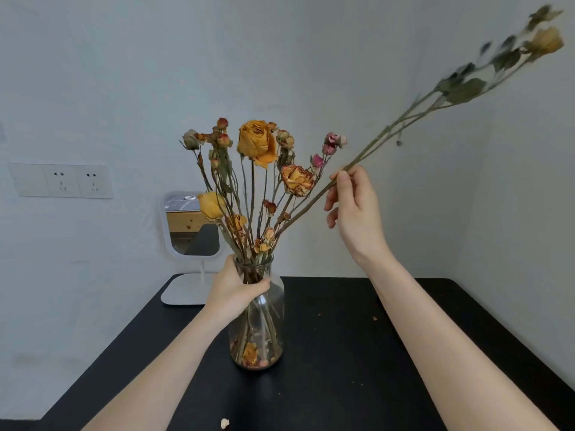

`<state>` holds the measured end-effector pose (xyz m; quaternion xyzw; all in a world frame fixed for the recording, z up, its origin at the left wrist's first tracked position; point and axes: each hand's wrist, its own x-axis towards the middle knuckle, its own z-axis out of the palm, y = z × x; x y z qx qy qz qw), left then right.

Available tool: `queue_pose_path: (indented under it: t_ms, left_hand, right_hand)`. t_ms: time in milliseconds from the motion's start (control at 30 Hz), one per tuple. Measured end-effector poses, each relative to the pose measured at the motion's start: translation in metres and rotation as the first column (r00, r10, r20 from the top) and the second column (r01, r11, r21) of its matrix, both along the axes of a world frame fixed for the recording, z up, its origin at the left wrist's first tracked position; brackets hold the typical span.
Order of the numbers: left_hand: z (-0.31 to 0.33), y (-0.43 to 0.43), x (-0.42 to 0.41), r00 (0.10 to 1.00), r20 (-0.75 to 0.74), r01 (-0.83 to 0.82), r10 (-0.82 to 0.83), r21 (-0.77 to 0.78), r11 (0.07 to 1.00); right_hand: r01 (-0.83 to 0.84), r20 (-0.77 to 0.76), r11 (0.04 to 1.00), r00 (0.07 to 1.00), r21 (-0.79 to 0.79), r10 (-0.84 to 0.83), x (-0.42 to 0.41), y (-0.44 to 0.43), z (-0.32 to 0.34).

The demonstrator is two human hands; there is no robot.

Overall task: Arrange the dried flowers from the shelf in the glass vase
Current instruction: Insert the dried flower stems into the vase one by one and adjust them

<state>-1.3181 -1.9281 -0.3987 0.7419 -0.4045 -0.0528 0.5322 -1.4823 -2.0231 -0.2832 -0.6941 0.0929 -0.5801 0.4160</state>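
Clear glass vase (264, 321), bottle-shaped with a narrow neck, stands upright on the matte black table (342, 353), near its middle. It holds a bunch of dried flowers (264, 181): thin brown stems fanning out of the mouth, topped by a large orange-yellow rose, smaller yellow and orange heads and several small pink buds. Loose petals and stem ends lie at the vase bottom. My left hand (231, 290) grips the vase neck, thumb across the front, fingers wrapped behind. My right hand (354, 206) is raised to the right of the bunch and pinches a long dried stem with grey-green leaves (404, 116) between thumb and forefinger, the other fingers loosely curled. This stem slants from the bunch just above the vase mouth up to the upper right, ending in a pale yellow bloom; its upper part is blurred. I cannot tell whether its lower end sits inside the vase. A fallen pale petal (224, 424) lies at the table's near edge, with small crumbs scattered to the right. Behind the vase, a white-framed standing mirror (189, 225) rests on the table's far left corner. A white double wall socket (62, 180) is mounted at left.
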Motion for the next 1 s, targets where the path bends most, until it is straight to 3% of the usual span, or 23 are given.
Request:
queue_pose_path:
  t_ms: [367, 667, 1000]
  left_hand:
    - [-0.004, -0.002, 0.001, 1.0, -0.021, 0.015, -0.015, 0.021, 1.0]
    - [-0.004, -0.002, 0.0, 0.998, -0.057, 0.027, -0.026, 0.005, 1.0]
    - [0.0, 0.002, 0.003, 0.991, -0.119, 0.067, -0.063, 0.032, 0.997]
  right_hand:
    - [0.01, -0.191, 0.972, 0.98, -0.234, -0.057, 0.006, 0.013, 0.006]
    - [0.177, -0.219, 0.949, 0.946, -0.262, -0.237, 0.005, 0.01, 0.009]
    - [0.054, -0.393, 0.986, 0.912, -0.159, -0.114, 0.002, 0.007, 0.028]
